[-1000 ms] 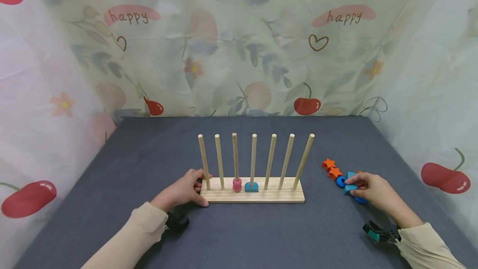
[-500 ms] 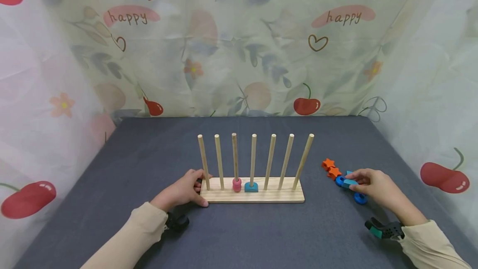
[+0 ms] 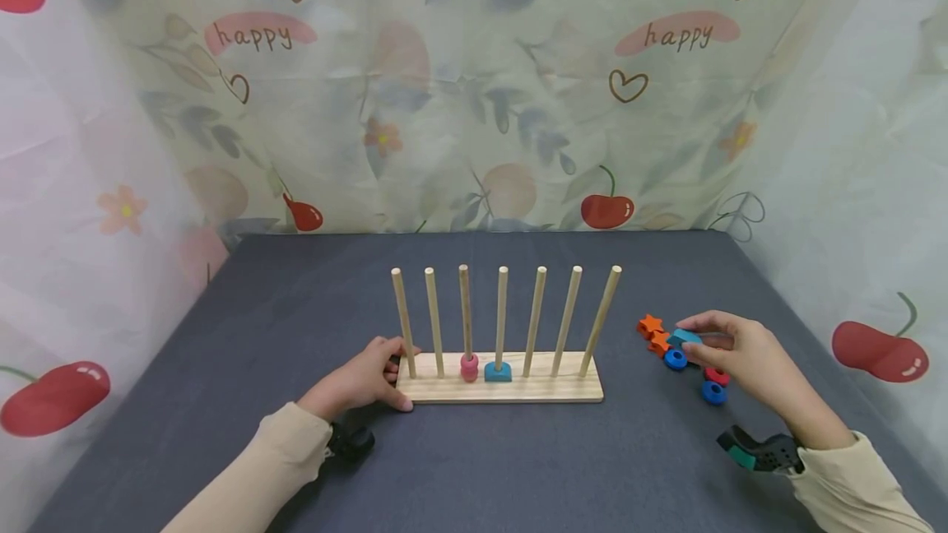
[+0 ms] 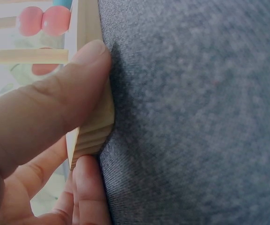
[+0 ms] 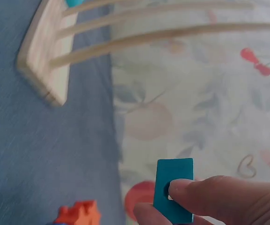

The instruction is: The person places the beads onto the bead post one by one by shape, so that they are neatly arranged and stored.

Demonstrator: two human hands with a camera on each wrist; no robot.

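Note:
My left hand (image 3: 364, 377) grips the left end of a wooden peg board (image 3: 437, 387), thumb along its front edge and fingers behind the end. Several upright pegs stand on the board. A pink double-ball bead (image 3: 469, 368) sits low on the third peg from the left, and a blue half-round bead (image 3: 499, 372) at the foot of the fourth. My right hand (image 3: 748, 360) pinches a blue block bead (image 5: 174, 187) between thumb and fingers, above the loose beads at the right. In the right wrist view, the thumb covers part of the bead's hole.
Two orange star beads (image 3: 658, 342) lie right of the board. Nearer my right hand are a blue ring bead (image 3: 675, 359), a red bead (image 3: 716, 377) and another blue ring bead (image 3: 714, 392). Grey cloth (image 3: 518, 467) covers the table, and a printed curtain (image 3: 459, 105) hangs behind.
My right hand has picked the blue block bead up from among the loose beads and raised it slightly, uncovering the red bead. My left hand has stayed on the board.

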